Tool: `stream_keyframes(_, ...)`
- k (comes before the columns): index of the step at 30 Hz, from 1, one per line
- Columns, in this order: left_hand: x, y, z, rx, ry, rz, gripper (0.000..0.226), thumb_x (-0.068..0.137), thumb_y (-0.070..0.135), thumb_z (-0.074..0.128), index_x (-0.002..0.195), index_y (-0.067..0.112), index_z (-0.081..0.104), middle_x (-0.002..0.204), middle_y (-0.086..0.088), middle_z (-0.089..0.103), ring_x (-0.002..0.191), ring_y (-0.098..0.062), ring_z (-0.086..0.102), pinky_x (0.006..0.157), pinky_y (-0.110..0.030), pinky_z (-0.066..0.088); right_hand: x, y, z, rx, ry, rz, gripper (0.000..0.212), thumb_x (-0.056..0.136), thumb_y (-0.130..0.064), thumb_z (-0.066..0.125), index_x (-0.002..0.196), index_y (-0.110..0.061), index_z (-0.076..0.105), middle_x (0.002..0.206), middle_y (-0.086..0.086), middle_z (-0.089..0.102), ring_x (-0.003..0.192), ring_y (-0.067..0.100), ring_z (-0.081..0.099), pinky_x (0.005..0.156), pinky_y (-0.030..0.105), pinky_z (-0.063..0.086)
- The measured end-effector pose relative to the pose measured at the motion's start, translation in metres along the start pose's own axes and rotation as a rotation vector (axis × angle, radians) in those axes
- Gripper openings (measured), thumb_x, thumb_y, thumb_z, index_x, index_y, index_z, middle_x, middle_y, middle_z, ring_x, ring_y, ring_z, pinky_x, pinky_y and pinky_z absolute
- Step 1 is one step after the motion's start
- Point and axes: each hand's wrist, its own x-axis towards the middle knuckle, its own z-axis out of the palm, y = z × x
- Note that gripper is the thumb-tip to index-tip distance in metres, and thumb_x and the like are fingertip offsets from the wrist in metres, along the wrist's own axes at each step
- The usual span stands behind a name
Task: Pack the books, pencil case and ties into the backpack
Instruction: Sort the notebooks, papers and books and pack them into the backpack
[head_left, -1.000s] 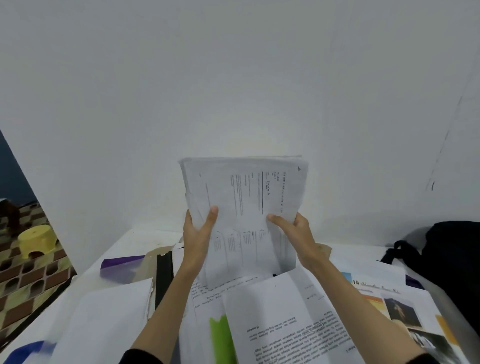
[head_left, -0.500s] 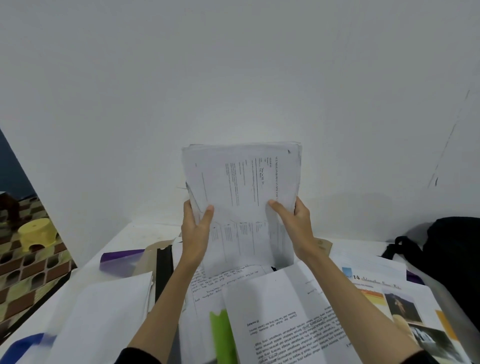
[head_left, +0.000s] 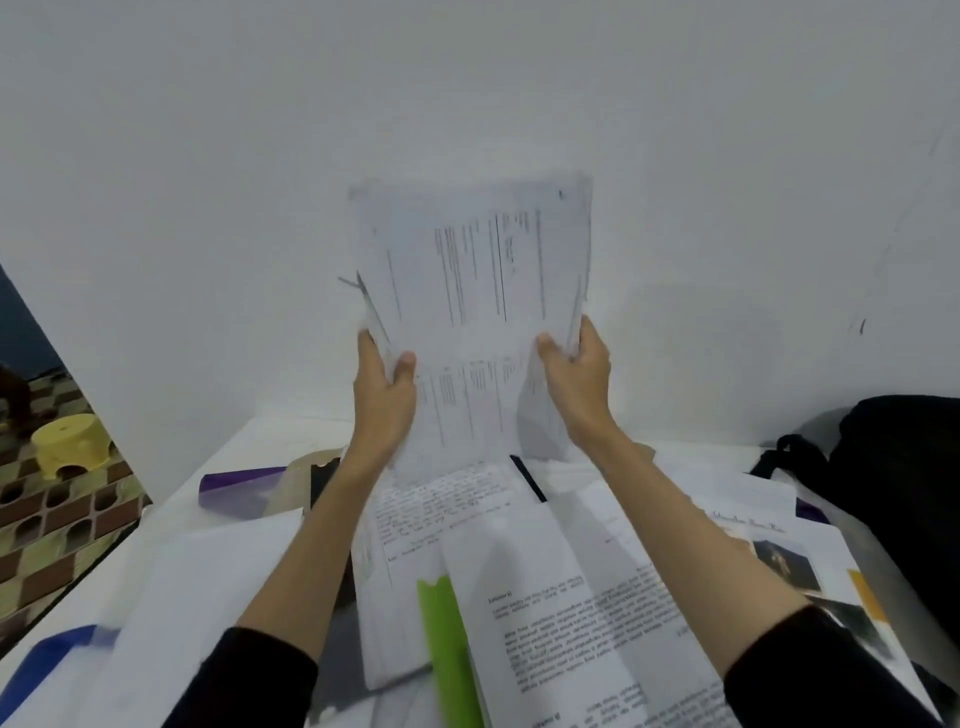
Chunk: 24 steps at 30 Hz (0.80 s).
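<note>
I hold a thick stack of printed white papers (head_left: 472, 291) upright in front of the white wall, lifted off the table. My left hand (head_left: 384, 395) grips its lower left edge, thumb on the front sheet. My right hand (head_left: 574, 384) grips its lower right edge the same way. The black backpack (head_left: 904, 499) lies at the right end of the table, partly cut off by the frame. An open book with pictures (head_left: 779, 561) lies beside it. No pencil case or ties can be made out.
The white table (head_left: 270, 447) is strewn with loose printed and handwritten sheets (head_left: 571, 613), a green folder (head_left: 447, 644), a purple folder (head_left: 244, 488) and a black strip (head_left: 527, 478). A yellow stool (head_left: 70, 447) stands on the tiled floor at left.
Both hands have raised the paper stack higher against the wall, and its lower edge now hangs clear of the sheets on the table.
</note>
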Motion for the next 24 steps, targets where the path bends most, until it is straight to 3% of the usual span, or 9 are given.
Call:
stream_keyframes(4,-0.017,0.038,-0.015,-0.023,-0.048,0.040,0.051,0.099,0.018,0.044,0.145,0.011,0.021,0.139,-0.001,0.044,0.124,-0.020,0.047,0.104,-0.035,0.041,0.001,-0.048,-0.022,-0.101,-0.007,-0.093,0.014,0.088,-0.008,0.055,0.100,-0.015,0.051,0.084,-0.010,0.057,0.073,0.006,0.057,0.067,0.021,0.051)
stream_keyframes(7,-0.058,0.045,-0.019,-0.035,-0.118,-0.022,0.037,0.099,0.015,0.045,0.134,0.013,0.034,0.116,0.009,0.051,0.107,-0.011,0.051,0.081,-0.014,0.045,-0.016,-0.057,-0.047,-0.242,-0.060,-0.049,0.017,0.083,-0.007,0.057,0.098,-0.012,0.051,0.078,-0.007,0.055,0.067,0.012,0.053,0.064,0.029,0.047)
stream_keyframes(10,-0.103,0.023,-0.013,-0.072,-0.216,-0.214,0.039,0.098,0.014,0.048,0.135,0.012,0.037,0.123,0.005,0.051,0.111,-0.013,0.051,0.089,-0.025,0.043,-0.042,-0.044,-0.074,-0.415,-0.152,0.086,0.024,0.081,-0.006,0.059,0.103,-0.001,0.057,0.084,0.001,0.058,0.075,0.021,0.055,0.067,0.034,0.047)
stream_keyframes(13,-0.152,-0.002,-0.009,-0.091,-0.385,-0.410,0.036,0.097,0.016,0.050,0.132,0.015,0.045,0.125,0.000,0.059,0.110,-0.019,0.058,0.094,-0.038,0.048,-0.076,-0.023,-0.106,-0.536,-0.240,0.243,0.027,0.079,-0.006,0.061,0.104,0.004,0.057,0.086,0.009,0.057,0.075,0.024,0.054,0.065,0.030,0.041)
stream_keyframes(16,-0.197,-0.014,-0.010,-0.026,-0.470,-0.553,0.018,0.095,0.017,0.052,0.111,0.008,0.058,0.106,-0.006,0.066,0.093,-0.020,0.064,0.080,-0.030,0.053,-0.107,-0.002,-0.137,-0.585,-0.312,0.399,0.013,0.081,-0.006,0.061,0.093,-0.006,0.056,0.080,0.003,0.055,0.067,0.017,0.050,0.058,0.025,0.036)
stream_keyframes(19,-0.222,-0.027,-0.004,0.335,-0.463,-0.412,0.019,0.093,0.027,0.057,0.099,0.009,0.058,0.111,-0.003,0.052,0.092,-0.016,0.055,0.072,-0.019,0.044,-0.131,0.023,-0.162,-0.741,-0.364,0.474,0.016,0.082,-0.014,0.062,0.095,-0.012,0.054,0.091,0.004,0.055,0.079,0.019,0.051,0.065,0.028,0.039)
stream_keyframes(21,-0.228,-0.028,0.000,0.353,-0.401,-0.392,0.034,0.089,0.029,0.061,0.118,0.012,0.052,0.121,-0.002,0.039,0.102,-0.015,0.048,0.084,-0.016,0.037,-0.137,0.036,-0.170,-0.765,-0.360,0.478,0.024,0.084,-0.021,0.062,0.105,-0.013,0.052,0.100,0.003,0.054,0.090,0.020,0.048,0.070,0.029,0.038)
stream_keyframes(24,-0.238,-0.022,0.006,0.152,-0.239,-0.543,0.071,0.084,0.029,0.069,0.143,0.010,0.033,0.139,-0.011,0.040,0.122,-0.027,0.046,0.100,-0.034,0.040,-0.144,0.048,-0.181,-0.830,-0.377,0.395,0.033,0.079,-0.032,0.067,0.097,-0.012,0.049,0.104,0.006,0.052,0.094,0.023,0.044,0.066,0.029,0.035)
